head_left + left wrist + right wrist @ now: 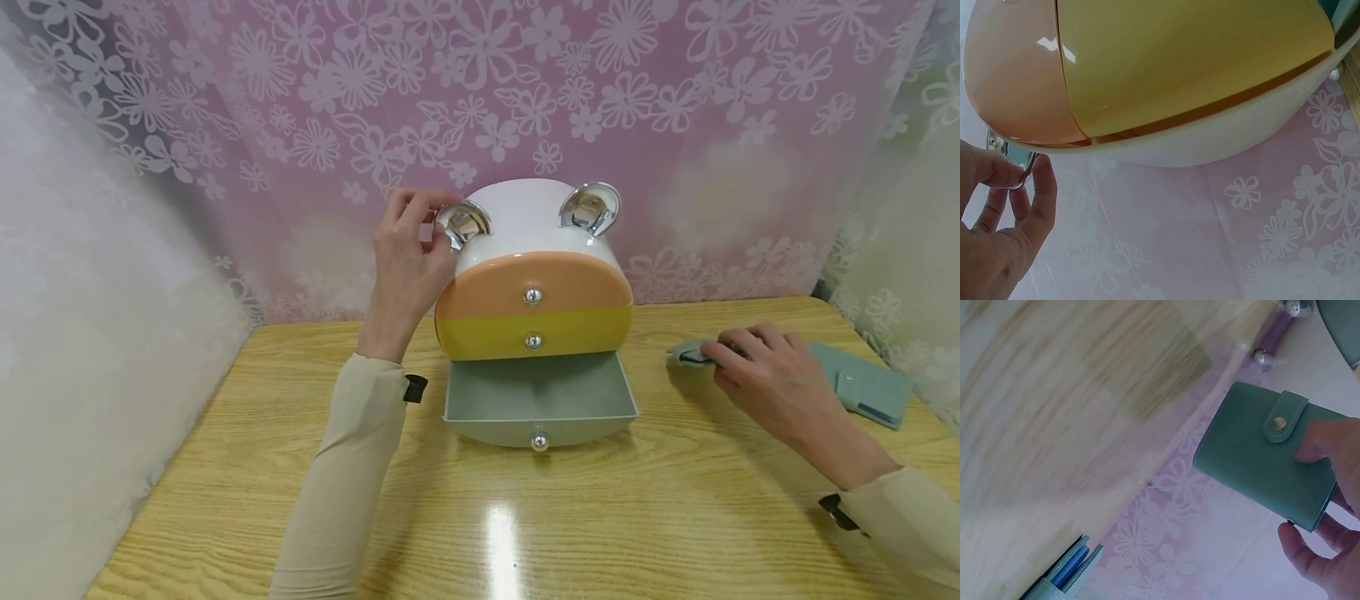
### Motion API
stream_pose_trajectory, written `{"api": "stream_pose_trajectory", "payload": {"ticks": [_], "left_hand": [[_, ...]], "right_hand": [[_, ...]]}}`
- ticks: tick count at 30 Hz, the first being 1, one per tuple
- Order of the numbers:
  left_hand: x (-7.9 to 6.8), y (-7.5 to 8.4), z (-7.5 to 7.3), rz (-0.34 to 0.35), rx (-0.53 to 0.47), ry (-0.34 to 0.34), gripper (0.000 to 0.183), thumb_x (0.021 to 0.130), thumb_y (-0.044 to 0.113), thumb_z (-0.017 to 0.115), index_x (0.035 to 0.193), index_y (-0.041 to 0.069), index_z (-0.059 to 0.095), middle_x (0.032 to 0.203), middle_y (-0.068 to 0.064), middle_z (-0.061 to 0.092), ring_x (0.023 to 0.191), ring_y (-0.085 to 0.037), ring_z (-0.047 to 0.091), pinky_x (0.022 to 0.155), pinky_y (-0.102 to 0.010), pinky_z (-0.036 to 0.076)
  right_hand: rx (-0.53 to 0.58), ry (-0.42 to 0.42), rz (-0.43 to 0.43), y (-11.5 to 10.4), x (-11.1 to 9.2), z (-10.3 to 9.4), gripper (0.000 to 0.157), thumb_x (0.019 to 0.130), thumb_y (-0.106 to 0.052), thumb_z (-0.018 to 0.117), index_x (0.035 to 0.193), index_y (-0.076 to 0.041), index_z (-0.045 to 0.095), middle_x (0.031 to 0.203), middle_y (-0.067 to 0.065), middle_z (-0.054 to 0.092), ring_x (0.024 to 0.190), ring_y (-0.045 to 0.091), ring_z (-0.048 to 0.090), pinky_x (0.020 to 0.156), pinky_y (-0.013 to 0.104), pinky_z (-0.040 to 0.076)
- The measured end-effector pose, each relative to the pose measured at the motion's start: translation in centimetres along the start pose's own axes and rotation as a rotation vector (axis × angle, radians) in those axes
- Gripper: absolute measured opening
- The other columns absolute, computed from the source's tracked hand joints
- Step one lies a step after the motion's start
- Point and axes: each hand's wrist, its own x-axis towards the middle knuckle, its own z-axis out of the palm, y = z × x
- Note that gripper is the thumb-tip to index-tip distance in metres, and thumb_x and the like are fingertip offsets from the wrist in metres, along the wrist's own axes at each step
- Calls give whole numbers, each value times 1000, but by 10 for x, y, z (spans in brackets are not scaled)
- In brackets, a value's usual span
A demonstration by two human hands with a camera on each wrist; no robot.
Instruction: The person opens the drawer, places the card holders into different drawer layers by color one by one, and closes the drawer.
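A small drawer box stands on the table, with a white top [528, 208], an orange drawer [577, 279] and a yellow drawer [480, 335] pushed in, and a green drawer [540, 387] pulled out at the bottom. Its left silver ear [467, 221] is pinched between thumb and fingers of my left hand [408, 258]. Over the table to the right of the box, my right hand [776, 379] grips a small green wallet [1254, 444] with a snap strap, thumb on its face and fingers behind. Inside the pulled-out drawer only its bare bottom shows.
A second green wallet [873, 387] with a strap lies on the table [637, 517] at the right, beyond my right hand. Behind the table hangs a pink flowered curtain [480, 100]. The box's right silver ear [592, 208] sticks out at the top.
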Motion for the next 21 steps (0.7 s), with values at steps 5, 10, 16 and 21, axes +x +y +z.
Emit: {"api": "stream_pose_trajectory", "payload": {"ticks": [5, 10, 16, 21], "left_hand": [[-1, 0, 0, -4, 1, -5, 32, 93, -4, 50, 113, 8, 72, 110, -14, 57, 98, -24, 63, 72, -33, 63], [-1, 0, 0, -11, 2, -12, 32, 93, -4, 51, 114, 8, 72, 111, -14, 57, 99, -24, 63, 73, -32, 63], [0, -1, 0, -9, 3, -11, 32, 93, -4, 51, 114, 7, 72, 111, -14, 57, 98, -24, 62, 73, -32, 63], [0, -1, 1, -6, 2, -9, 32, 93, -4, 51, 114, 7, 72, 111, -14, 57, 98, -24, 63, 73, -32, 63]], "right_hand": [[50, 32, 0, -4, 4, -2, 53, 111, -34, 31, 97, -3, 71, 89, 18, 68, 75, 39, 62, 55, 52, 52], [55, 19, 7, -9, 7, -8, 56, 111, -36, 30, 98, -2, 72, 89, 17, 69, 76, 37, 62, 55, 48, 54], [58, 44, 6, -14, 12, -13, 53, 111, -34, 33, 98, -1, 73, 90, 18, 69, 76, 37, 63, 57, 48, 54], [91, 93, 13, -18, 14, -17, 52, 111, -35, 36, 98, 0, 73, 91, 18, 70, 77, 38, 63, 57, 49, 52]]}}
